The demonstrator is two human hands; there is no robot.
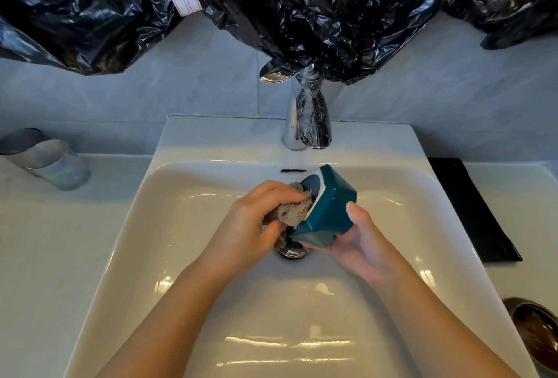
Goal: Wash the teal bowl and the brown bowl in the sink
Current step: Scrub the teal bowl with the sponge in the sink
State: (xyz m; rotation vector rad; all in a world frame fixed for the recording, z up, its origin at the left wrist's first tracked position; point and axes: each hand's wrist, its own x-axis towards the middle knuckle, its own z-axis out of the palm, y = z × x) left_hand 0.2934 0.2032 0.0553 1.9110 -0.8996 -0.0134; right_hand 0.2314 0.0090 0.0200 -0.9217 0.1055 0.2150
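The teal bowl (327, 208), angular with a white rim, is tipped on its side over the middle of the white sink (169, 226), its mouth facing left. My right hand (359, 241) grips it from below, thumb on its outer wall. My left hand (256, 220) grips a grey-beige cloth (293, 211) and presses it against the bowl's rim and mouth. The brown bowl (536, 332) sits on the counter at the lower right edge, partly cut off by the frame.
A chrome tap (305, 115) stands at the back of the sink, no water visibly running. The drain (293, 252) lies under my hands. A glass tumbler (48, 160) lies at the left, a black mat (471, 208) at the right. Black plastic sheeting (271, 0) hangs above.
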